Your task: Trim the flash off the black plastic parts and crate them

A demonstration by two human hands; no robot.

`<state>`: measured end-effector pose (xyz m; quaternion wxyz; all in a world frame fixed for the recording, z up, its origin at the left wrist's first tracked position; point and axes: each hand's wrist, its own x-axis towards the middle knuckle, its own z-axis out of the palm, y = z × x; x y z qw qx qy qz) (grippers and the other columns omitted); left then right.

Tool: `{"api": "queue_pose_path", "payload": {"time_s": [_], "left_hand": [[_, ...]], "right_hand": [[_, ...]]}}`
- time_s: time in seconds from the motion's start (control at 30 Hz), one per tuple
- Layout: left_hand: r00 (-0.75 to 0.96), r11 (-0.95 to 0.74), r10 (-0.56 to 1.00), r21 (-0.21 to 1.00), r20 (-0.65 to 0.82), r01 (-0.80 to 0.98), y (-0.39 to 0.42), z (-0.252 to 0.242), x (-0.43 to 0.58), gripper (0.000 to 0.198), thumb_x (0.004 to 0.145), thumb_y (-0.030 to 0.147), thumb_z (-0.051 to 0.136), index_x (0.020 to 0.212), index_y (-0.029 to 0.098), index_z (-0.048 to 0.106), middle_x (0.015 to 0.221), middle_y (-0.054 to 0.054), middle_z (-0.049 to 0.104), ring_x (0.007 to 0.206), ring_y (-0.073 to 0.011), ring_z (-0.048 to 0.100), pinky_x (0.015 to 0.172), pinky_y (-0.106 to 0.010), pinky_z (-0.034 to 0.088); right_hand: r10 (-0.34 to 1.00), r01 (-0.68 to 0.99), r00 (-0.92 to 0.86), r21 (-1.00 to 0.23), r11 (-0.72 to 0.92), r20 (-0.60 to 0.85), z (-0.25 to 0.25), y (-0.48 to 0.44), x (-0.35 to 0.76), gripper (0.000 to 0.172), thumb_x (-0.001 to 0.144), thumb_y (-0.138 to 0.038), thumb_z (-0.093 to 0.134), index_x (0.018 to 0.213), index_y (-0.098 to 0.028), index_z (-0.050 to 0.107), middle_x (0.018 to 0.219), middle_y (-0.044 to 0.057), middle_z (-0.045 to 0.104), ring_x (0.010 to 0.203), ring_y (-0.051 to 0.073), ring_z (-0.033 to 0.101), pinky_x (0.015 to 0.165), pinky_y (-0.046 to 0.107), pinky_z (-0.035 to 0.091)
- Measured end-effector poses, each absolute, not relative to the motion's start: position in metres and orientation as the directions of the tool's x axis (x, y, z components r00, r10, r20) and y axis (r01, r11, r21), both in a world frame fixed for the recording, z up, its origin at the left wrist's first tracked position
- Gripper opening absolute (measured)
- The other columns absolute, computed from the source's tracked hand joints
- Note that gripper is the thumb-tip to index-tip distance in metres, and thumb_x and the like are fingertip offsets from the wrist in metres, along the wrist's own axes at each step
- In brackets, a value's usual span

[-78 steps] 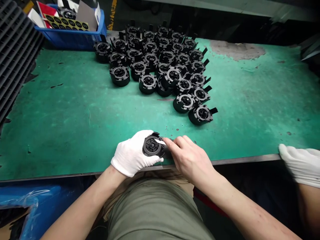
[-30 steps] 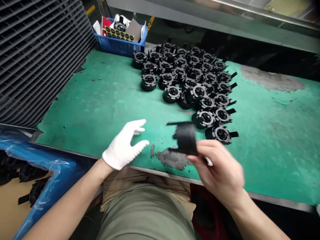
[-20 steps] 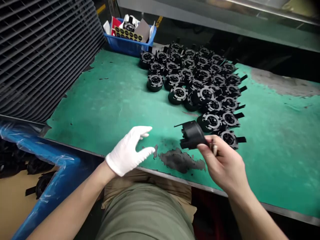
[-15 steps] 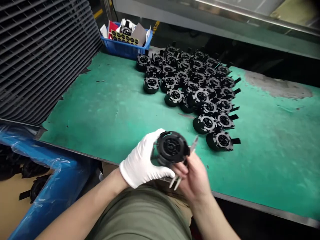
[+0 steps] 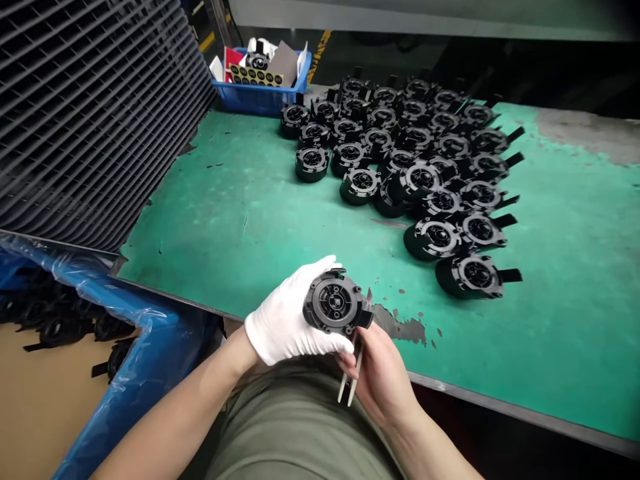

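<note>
My left hand (image 5: 287, 320), in a white glove, is wrapped round a round black part (image 5: 336, 301) with a ringed face turned up. Close against the part's lower right side is my bare right hand (image 5: 380, 370), its fingers closed on a pale two-pronged tool (image 5: 351, 387). The tool's thin tip shows just above the part's black tab; its middle is hidden. Beyond both hands, many similar black parts (image 5: 361, 183) stand grouped on the green table.
A blue bin (image 5: 260, 99) with papers, a sticker sheet and a black part stands at the back. Black slatted racks (image 5: 100, 120) rise on the left. At lower left, a plastic-lined blue box (image 5: 117, 373) holds more black parts.
The black part in my left hand has turned, its tab now pointing lower right. The tool in my right hand has swung more upright. The view has shifted, and the table parts appear farther right.
</note>
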<state>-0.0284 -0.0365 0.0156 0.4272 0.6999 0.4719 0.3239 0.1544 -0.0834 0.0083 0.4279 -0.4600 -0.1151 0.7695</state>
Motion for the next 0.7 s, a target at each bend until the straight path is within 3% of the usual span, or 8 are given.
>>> {"api": "queue_pose_path", "payload": {"time_s": [0.33, 0.7], "left_hand": [[0.354, 0.008, 0.928, 0.957, -0.114, 0.289, -0.041, 0.012, -0.032, 0.128, 0.062, 0.073, 0.093, 0.163, 0.020, 0.035, 0.158, -0.021, 0.053, 0.145, -0.0405, 0.056, 0.128, -0.057, 0.043], [0.386, -0.075, 0.921, 0.943, -0.059, 0.324, -0.040, 0.015, -0.037, 0.125, 0.059, 0.066, 0.097, 0.160, 0.022, 0.037, 0.155, -0.020, 0.054, 0.143, -0.0400, 0.057, 0.128, -0.057, 0.041]], "right_hand": [[0.797, -0.513, -0.220, -0.628, -0.585, -0.563, 0.000, -0.098, 0.157, 0.038, 0.098, -0.052, 0.070, 0.083, -0.022, 0.053, 0.058, -0.007, 0.048, 0.047, 0.007, 0.035, 0.044, 0.019, 0.029], [0.794, -0.475, -0.236, -0.647, -0.597, -0.560, 0.003, -0.097, 0.155, 0.050, 0.095, -0.068, 0.068, 0.082, -0.022, 0.052, 0.056, -0.006, 0.048, 0.048, 0.008, 0.034, 0.045, 0.020, 0.028]]}}
